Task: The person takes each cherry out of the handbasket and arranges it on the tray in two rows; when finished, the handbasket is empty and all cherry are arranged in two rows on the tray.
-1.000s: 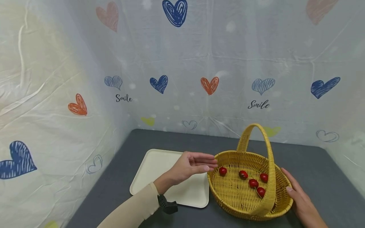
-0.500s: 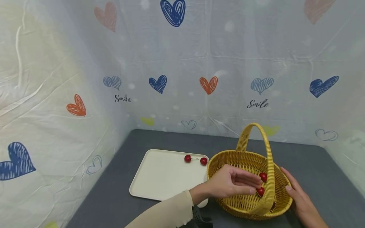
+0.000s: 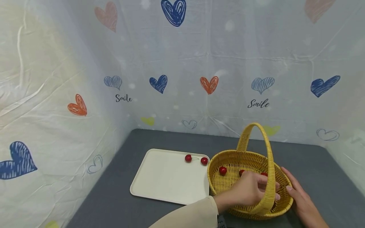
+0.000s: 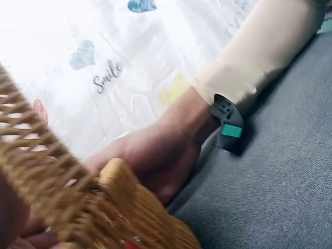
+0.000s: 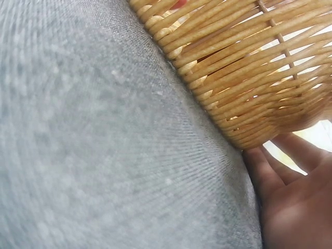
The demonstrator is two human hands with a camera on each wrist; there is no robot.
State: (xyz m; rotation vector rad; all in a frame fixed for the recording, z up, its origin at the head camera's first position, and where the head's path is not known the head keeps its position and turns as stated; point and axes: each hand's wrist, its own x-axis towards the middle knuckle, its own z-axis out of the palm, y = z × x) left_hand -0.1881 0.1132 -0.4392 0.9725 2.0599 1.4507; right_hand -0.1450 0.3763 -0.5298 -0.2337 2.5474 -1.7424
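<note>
My left hand (image 3: 246,190) reaches into the yellow wicker basket (image 3: 225,155), its fingers passing under the arched handle (image 3: 269,164). Beyond the handle, thumb and fingertips show apart, with no cherry visible between them. Inside the basket, one cherry (image 3: 222,171) lies at the left, and parts of another cherry (image 3: 241,172) and a third cherry (image 3: 264,174) show behind the hand. Anything under the palm is hidden. At the basket's right side my right hand (image 3: 303,199) holds the rim, thumb over the edge and fingers along the outside; the right wrist view shows fingers (image 5: 264,171) against the weave.
A cream rectangular tray (image 3: 168,177) lies left of the basket. Near its far right corner sit a stemmed cherry (image 3: 188,158) and another cherry (image 3: 204,161). The grey tabletop (image 3: 114,196) meets a heart-printed curtain (image 3: 182,104) behind.
My left hand has moved right from over the tray into the basket and under its handle, uncovering two cherries on the tray. The right hand stays at the basket rim.
</note>
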